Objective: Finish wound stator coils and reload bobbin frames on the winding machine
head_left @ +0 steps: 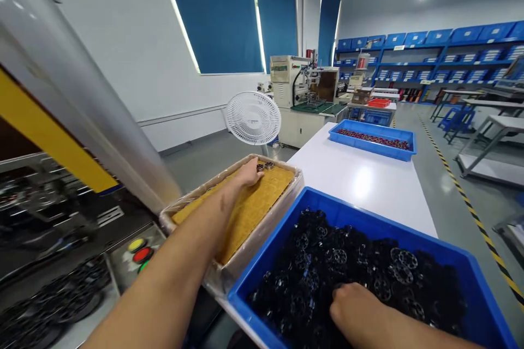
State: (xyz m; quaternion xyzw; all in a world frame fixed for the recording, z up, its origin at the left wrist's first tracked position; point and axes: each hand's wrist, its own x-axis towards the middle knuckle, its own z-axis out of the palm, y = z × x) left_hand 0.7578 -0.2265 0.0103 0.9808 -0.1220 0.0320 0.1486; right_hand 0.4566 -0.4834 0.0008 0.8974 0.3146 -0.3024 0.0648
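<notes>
At the bottom edge, the right hand [355, 310] is lying knuckles-up in a blue bin [270, 262], its fingertips sinking into a heap of black ring-shaped parts [352, 262]. The fingers are curling down among them, and whether they are clamping on a part cannot be told. The bin is sitting at the near end of a white table [368, 182], touching a tray [249, 212] on its left.

The left arm is stretching forward over the tray, which is lined with a yellow mat and wrapped in clear film. The left hand [249, 174] is resting palm-down at the tray's far corner, fingers together and nearly straight, the tips touching a pair [265, 165] of the same black pieces lying on the mat; a grip cannot be made out.

Left of the tray, yellow, red and green buttons [141, 253] are showing on a machine panel.

Farther off, a white fan [252, 118] is standing just beyond the tray. A second blue bin [372, 144] is sitting at the table's far end, and blue shelves [429, 60] are lining the back wall.
</notes>
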